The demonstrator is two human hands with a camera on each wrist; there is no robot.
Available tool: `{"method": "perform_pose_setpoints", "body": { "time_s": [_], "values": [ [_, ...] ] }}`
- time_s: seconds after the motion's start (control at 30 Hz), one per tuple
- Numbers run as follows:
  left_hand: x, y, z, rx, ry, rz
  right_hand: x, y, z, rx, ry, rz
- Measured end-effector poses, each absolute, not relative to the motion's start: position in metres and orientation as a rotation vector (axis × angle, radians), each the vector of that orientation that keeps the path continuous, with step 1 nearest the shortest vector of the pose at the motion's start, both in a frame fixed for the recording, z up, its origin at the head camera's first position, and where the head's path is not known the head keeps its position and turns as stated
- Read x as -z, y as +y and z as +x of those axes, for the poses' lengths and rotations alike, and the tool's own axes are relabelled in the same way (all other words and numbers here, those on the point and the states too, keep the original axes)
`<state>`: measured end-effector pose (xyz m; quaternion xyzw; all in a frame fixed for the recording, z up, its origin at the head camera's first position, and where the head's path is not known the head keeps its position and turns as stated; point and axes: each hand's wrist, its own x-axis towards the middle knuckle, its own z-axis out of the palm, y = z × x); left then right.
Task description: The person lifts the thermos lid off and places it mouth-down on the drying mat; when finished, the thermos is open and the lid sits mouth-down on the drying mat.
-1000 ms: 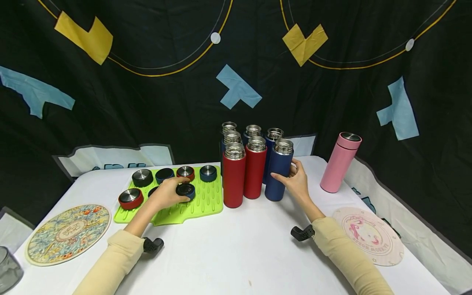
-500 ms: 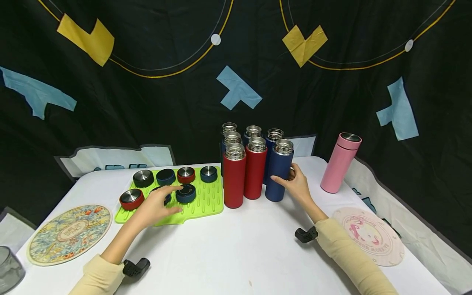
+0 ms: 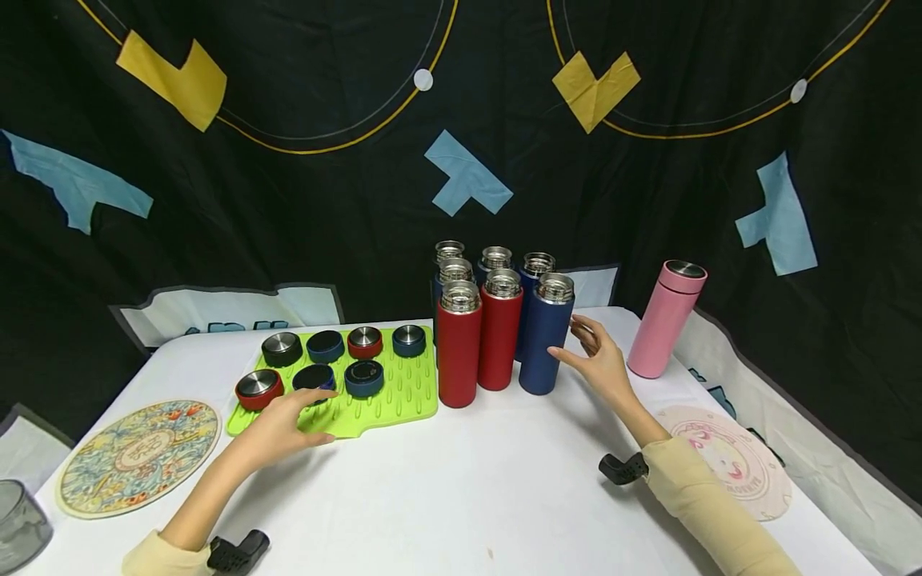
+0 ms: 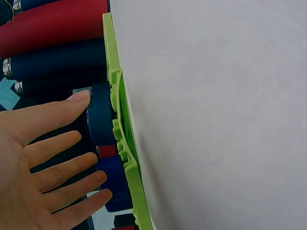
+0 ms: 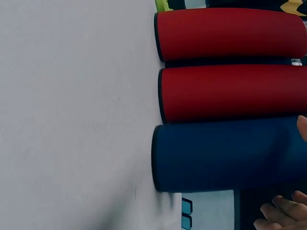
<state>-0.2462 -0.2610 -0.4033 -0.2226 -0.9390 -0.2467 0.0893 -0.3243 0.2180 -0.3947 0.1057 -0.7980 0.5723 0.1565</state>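
In the head view, my left hand (image 3: 277,428) is held with spread fingers at the front edge of a green ridged drying mat (image 3: 406,400). Several bottle lids sit on that mat, among them a dark blue lid (image 3: 363,380) and a red lid (image 3: 259,390) with a silver top. The left wrist view has the fingers stretched out in front of the lids, holding nothing. My right hand (image 3: 603,370) is loosely opened beside a blue vacuum flask (image 3: 546,340), its thumb close to the flask's side. Two red flasks, a front one (image 3: 458,356) and another (image 3: 500,336), stand left of it, lidless.
More lidless blue flasks (image 3: 529,288) stand behind. A capped pink flask (image 3: 666,320) is at the right. A patterned round mat (image 3: 137,460) lies at the left, a pink one (image 3: 720,456) at the right. A clear glass (image 3: 22,528) stands at the left edge.
My left hand has let go of the dark blue lid on the mat and drawn back toward the front left. My right hand has eased rightward off the blue flask.
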Motion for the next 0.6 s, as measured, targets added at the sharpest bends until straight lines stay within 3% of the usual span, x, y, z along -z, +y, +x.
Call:
{"method": "perform_pose_setpoints", "body": {
  "time_s": [0.3, 0.6],
  "values": [
    [0.403, -0.274, -0.243, 0.738, -2.888, -0.669, 0.384, 0.242, -0.307, -1.59, -2.252, 0.375],
    [0.405, -0.283, -0.246, 0.677, -2.968, -0.678, 0.378, 0.269, -0.295, -1.532, -2.191, 0.171]
  ]
}}
